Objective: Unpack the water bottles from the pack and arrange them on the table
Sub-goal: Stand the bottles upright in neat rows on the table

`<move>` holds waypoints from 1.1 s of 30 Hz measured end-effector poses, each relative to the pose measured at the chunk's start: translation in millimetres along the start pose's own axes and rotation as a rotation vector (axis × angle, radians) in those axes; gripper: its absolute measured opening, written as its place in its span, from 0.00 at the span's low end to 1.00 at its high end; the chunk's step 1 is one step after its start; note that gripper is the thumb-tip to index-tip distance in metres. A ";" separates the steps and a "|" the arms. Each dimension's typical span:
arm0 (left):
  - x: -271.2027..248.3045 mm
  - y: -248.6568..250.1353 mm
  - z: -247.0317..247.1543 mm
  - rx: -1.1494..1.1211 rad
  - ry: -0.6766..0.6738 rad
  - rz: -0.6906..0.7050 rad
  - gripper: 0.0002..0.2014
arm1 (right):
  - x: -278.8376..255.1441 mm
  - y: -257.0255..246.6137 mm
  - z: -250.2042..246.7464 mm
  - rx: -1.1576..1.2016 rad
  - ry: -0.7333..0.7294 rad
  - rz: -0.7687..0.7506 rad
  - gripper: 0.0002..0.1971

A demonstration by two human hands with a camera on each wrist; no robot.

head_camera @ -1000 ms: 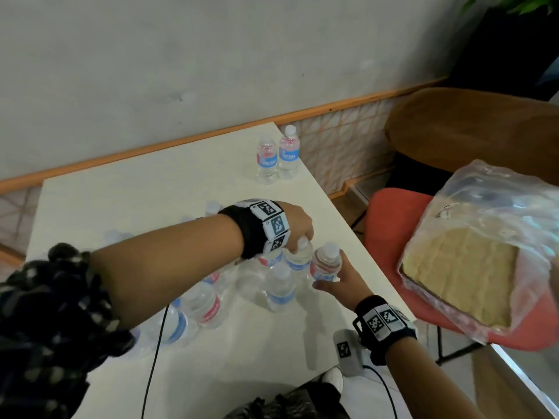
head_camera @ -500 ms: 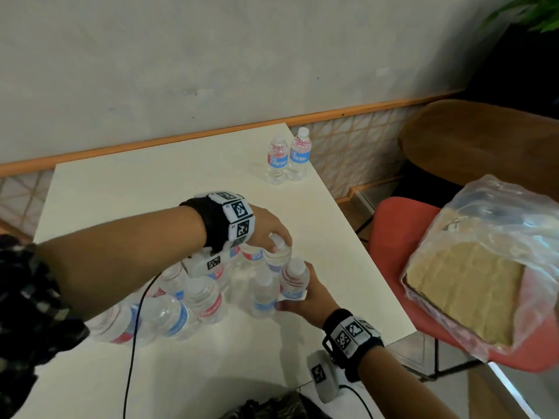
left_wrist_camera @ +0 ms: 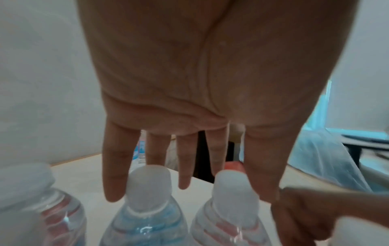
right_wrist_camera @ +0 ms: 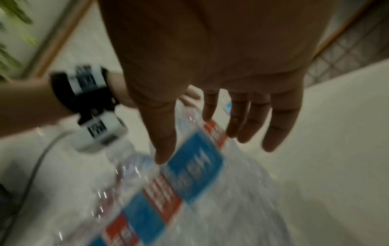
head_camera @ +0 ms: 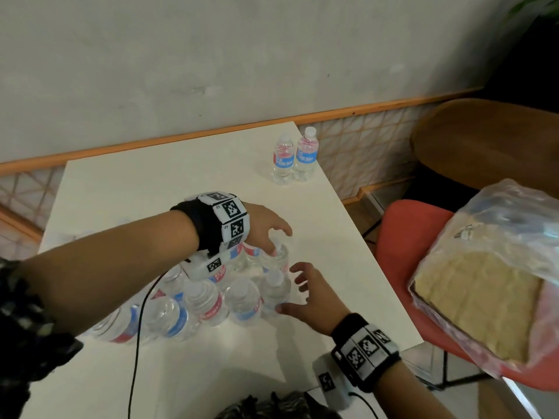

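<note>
A cluster of small clear water bottles point(head_camera: 211, 300) with red and blue labels stands close together on the white table point(head_camera: 151, 189), near its right front. My left hand point(head_camera: 276, 240) hovers over the far bottles with straight, spread fingers point(left_wrist_camera: 185, 183) just above two white caps point(left_wrist_camera: 148, 183). My right hand point(head_camera: 292, 290) is beside the nearest bottle point(head_camera: 273, 290), fingers spread and the thumb against its side. In the right wrist view the right hand point(right_wrist_camera: 216, 149) is open above blurred labels point(right_wrist_camera: 195, 164). Two more bottles point(head_camera: 295, 158) stand apart at the far right corner.
A red chair point(head_camera: 402, 237) stands right of the table and carries a clear plastic bag point(head_camera: 484, 291) with something beige inside. A brown round seat point(head_camera: 484, 137) is behind it. A black cable point(head_camera: 136, 343) runs across the table's front. The table's right edge is close to my right hand.
My right hand has let go of the bottle it gripped, and my left hand has released the cap it held. Both hands now have spread fingers.
</note>
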State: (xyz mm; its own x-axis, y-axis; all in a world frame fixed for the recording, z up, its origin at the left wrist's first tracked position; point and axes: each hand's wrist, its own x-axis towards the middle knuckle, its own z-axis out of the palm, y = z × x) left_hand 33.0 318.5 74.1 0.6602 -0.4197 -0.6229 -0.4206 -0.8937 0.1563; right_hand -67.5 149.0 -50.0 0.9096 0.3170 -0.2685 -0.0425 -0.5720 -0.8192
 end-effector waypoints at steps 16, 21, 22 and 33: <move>8.8 16.6 -12.8 -0.180 0.185 -0.046 0.26 | 7.7 -42.4 -59.1 -0.424 0.071 -0.218 0.15; 12.1 20.8 -10.0 -0.038 0.078 -0.059 0.30 | 21.9 -25.7 -93.0 -0.420 0.222 -0.139 0.14; 13.2 22.3 -9.9 -0.006 0.043 -0.059 0.30 | 24.7 -23.0 -99.2 -0.401 0.245 -0.125 0.14; 53.6 33.0 -8.1 -0.152 0.251 -0.081 0.08 | 29.3 -1.5 -99.6 -0.203 0.374 -0.174 0.16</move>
State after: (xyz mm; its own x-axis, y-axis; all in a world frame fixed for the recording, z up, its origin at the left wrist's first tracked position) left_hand 59.6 265.3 52.1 0.8291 -0.3550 -0.4319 -0.2745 -0.9315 0.2388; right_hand 0.4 83.8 -6.2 0.9843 0.1479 0.0961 0.1719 -0.6832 -0.7097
